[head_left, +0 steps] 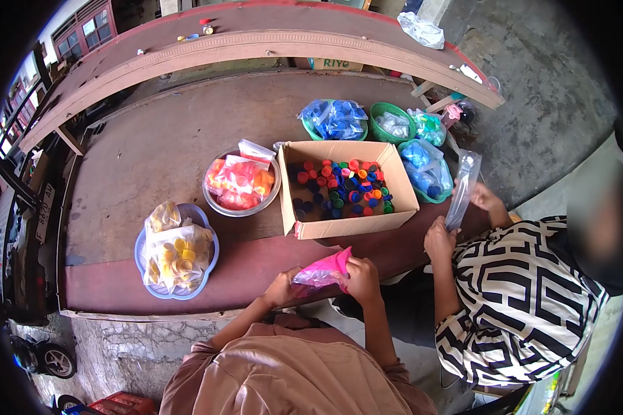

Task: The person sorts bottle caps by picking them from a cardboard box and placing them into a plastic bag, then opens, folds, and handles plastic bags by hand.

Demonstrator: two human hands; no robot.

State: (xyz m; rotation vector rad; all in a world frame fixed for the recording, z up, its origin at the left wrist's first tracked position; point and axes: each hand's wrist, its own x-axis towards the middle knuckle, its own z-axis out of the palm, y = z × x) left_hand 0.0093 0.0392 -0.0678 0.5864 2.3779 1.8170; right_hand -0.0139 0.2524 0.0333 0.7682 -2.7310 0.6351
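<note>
Head view: left hand point(282, 288) and right hand point(362, 279) pinch opposite ends of pink bag point(322, 271), likely steadying it; box point(356, 227) of caps point(354, 185) sits within reach.

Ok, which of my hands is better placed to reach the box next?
Probably your right hand: it sits nearer the cardboard box than your left hand, though both hold the pink bag.

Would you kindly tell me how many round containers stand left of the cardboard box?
2: the pale-blue basin holding yellow caps farther left, and the bowl of bagged reddish pieces beside the cardboard box.
</note>
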